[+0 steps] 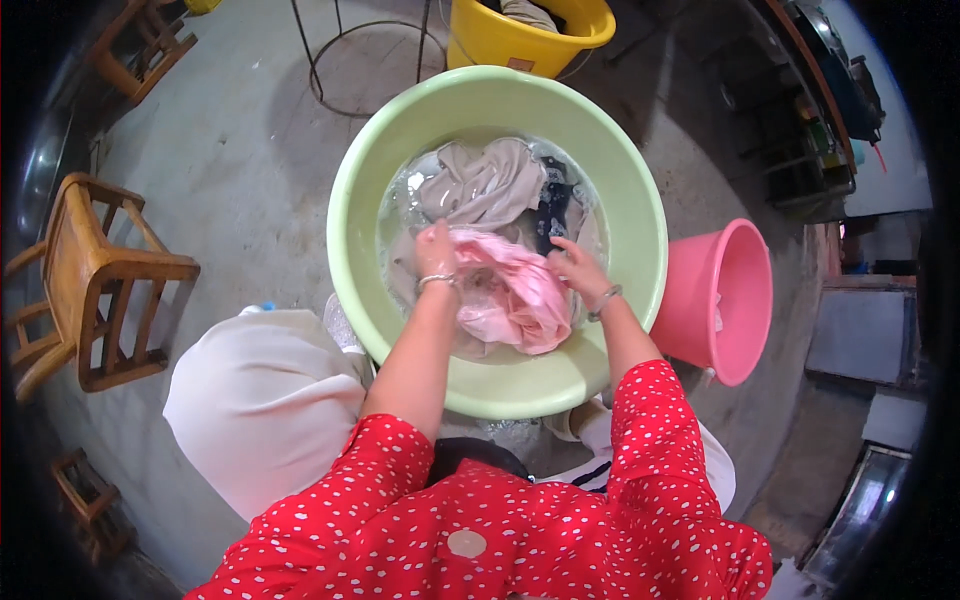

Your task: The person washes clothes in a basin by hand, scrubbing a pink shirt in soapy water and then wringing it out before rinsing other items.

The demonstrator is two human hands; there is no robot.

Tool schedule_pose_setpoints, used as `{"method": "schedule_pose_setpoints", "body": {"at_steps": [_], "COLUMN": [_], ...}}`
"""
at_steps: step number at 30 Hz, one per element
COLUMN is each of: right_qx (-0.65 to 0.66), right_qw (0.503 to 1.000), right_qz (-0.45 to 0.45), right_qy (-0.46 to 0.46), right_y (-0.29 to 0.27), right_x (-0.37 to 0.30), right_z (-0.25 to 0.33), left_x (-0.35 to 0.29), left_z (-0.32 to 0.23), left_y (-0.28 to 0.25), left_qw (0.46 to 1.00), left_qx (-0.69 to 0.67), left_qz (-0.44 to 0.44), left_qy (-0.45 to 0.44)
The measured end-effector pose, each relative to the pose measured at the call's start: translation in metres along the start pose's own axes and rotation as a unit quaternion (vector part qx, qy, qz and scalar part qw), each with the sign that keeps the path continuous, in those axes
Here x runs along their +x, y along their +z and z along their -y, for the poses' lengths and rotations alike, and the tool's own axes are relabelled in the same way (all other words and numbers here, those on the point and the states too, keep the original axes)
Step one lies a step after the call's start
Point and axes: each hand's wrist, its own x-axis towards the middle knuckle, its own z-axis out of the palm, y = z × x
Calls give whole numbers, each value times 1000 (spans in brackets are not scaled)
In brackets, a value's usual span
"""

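Note:
A large pale green basin (350, 240) stands before me with soapy water in it. My left hand (435, 252) is closed on the left end of a wet pink garment (515, 290). My right hand (577, 268) grips the same cloth at its upper right, with the fingers bent around the edge. The pink cloth curves between both hands and hangs toward the near side of the basin. Behind it, a beige-grey garment (485, 182) lies bunched in the water. A dark patterned cloth (553, 200) is beside that, at the right.
A pink bucket (690, 295) stands against the basin's right side. A yellow bucket (480, 45) with cloth in it is behind, next to a black metal ring stand (345, 110). A wooden chair (125, 265) is at the left. My knee in pale trousers (270, 400) is close to the basin.

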Motion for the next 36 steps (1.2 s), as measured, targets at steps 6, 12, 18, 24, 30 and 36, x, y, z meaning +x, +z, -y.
{"method": "schedule_pose_setpoints", "body": {"at_steps": [6, 12, 18, 24, 30, 36], "right_qx": [-430, -448, 15, 27, 24, -162], "right_qw": [896, 886, 959, 982, 978, 928], "right_qz": [-61, 107, -236, -158, 49, -109], "right_qy": [94, 58, 158, -100, -201, -318], "right_y": [123, 127, 76, 77, 102, 140], "right_x": [-16, 23, 11, -15, -89, -108], "right_z": [-13, -80, -49, 41, 108, 80], "left_x": [-2, 1, -2, -26, 0, -37], "left_z": [28, 41, 58, 53, 56, 42], "left_y": [-14, -22, -21, -1, -11, -8], "left_qw": [960, 977, 986, 959, 890, 800], "left_qx": [208, 205, 160, -57, -284, -404], "left_qz": [-146, -23, 28, 115, 261, 377], "left_qy": [119, 49, -26, -251, -244, -235]}}
